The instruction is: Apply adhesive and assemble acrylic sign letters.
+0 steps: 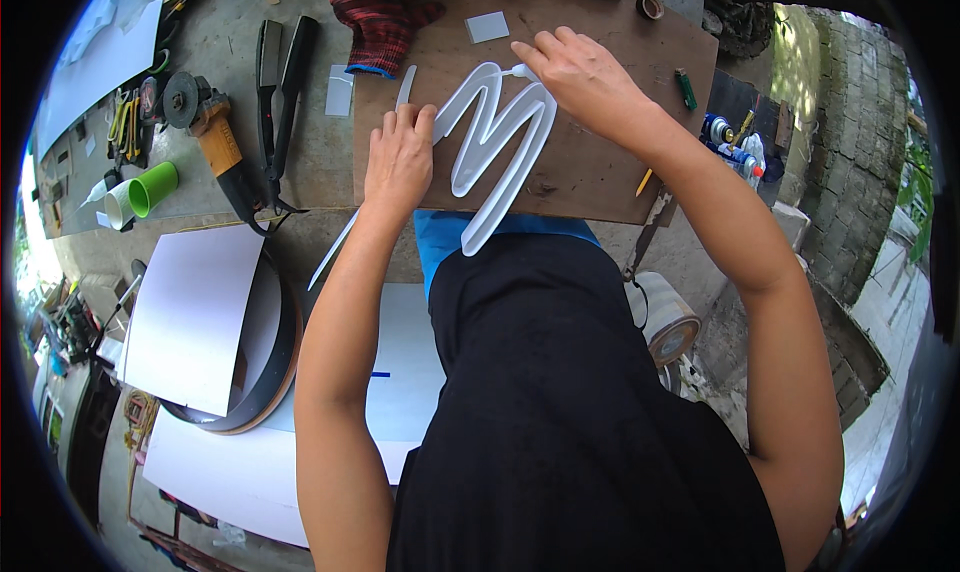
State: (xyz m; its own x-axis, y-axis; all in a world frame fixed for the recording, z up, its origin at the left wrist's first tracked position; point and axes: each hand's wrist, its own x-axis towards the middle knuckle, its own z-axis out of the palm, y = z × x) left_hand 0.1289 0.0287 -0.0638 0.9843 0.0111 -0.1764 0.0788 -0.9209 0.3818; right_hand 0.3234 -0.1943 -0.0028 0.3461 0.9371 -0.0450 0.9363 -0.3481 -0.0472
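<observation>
No wording legible from where you stand. Angle grinder, on your bench's left: dark markings on orange body, too small to read. Blue-and-white cans, your right: printing unreadable. White zigzag piece: letter-like outline.

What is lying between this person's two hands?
In the head view, a white zigzag piece lies between the left hand and right hand, over the brown board, one end jutting past the near edge.

An orange-and-black grinder lies between a green cup and a red-black glove.
</observation>
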